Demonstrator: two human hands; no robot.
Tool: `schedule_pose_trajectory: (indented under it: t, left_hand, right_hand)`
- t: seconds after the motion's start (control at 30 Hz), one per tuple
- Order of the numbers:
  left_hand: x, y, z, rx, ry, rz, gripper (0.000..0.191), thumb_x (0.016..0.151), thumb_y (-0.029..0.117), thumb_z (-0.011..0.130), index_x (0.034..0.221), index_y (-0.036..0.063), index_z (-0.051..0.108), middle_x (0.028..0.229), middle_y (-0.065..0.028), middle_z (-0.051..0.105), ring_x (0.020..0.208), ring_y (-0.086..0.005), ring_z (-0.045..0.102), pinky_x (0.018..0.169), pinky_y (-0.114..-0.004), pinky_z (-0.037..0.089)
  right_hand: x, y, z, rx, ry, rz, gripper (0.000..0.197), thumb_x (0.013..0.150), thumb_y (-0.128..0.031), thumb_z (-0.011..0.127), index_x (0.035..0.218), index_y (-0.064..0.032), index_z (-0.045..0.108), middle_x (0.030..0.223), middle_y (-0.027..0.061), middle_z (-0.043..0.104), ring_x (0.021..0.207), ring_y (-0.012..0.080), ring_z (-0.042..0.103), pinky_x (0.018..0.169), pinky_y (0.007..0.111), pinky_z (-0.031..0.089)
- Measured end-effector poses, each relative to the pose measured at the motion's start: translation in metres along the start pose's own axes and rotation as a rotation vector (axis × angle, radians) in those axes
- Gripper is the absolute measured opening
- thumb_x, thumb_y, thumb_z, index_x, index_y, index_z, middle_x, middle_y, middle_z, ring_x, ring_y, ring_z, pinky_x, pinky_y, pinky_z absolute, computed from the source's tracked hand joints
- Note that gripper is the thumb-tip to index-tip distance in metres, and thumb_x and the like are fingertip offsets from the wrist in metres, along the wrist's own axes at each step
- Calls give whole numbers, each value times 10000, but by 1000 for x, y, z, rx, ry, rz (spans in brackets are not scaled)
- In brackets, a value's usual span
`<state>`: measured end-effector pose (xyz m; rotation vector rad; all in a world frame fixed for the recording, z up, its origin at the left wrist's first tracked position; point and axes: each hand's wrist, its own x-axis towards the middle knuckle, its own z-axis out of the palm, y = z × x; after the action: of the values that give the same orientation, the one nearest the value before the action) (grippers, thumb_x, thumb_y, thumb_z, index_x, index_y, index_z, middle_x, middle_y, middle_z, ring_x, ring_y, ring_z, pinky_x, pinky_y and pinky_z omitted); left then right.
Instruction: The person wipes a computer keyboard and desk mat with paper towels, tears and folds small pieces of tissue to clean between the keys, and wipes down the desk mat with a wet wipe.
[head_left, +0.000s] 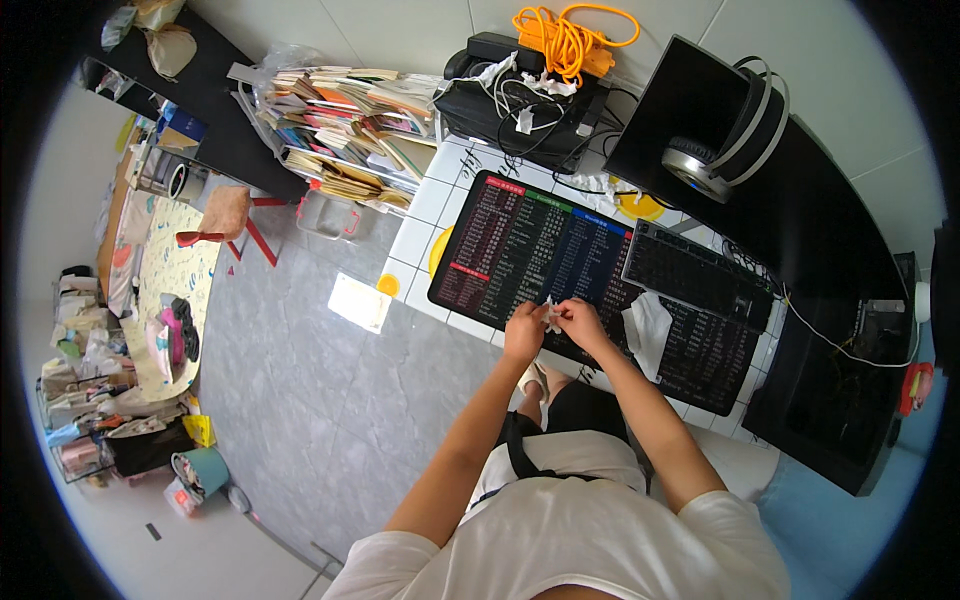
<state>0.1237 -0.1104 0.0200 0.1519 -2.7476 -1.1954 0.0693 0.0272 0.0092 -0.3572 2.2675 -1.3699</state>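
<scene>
Over the near edge of a dark desk mat (525, 247) printed with columns of writing, my left hand (526, 327) and my right hand (580, 322) are close together. Between their fingertips both pinch a small, crumpled piece of white tissue (552, 315). To the right of my right hand a larger white tissue (648, 334) lies on the mat. A black keyboard (694, 270) rests across the mat's far right part. More crumpled white tissue (596, 191) lies beyond the mat.
A black case (517, 112) with tangled cables and an orange coiled cord (562, 45) stand at the back. Headphones (724, 142) hang on a monitor (675, 97). Stacked books (352, 120) stand left of the desk. A stool (227, 212) and a clear box (328, 215) are on the floor.
</scene>
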Motion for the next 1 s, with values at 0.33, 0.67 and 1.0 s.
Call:
schedule_pose_trajectory:
  t: [0.33,0.67,1.0]
  left_hand:
    - [-3,13,5,146,88,-31,348,620,45,616,967,56,596,861,-92,549,836,-287,532,709,-366,455]
    - [30,-7,-28,186,-138,109,194,654,101,585,847,88,599,783,-95,563,776,-287,562,657,-368,472]
    - [4,10,-19,-49,138,-117,477,577,-42,611,1040,48,538,1077,-183,456,1058,-344,422,903,-390,368]
  right_hand:
    - [2,-13,4,30,-2,129,309,732,-87,644,1032,-54,576,796,123,632,716,185,616,621,288,477]
    - [34,-35,0,-482,-283,-107,284,718,-103,610,958,-16,485,852,185,602,830,349,578,709,420,468]
    - [38,-35,10,-457,-223,-43,262,688,-102,645,891,-18,503,806,150,618,783,323,596,677,399,476]
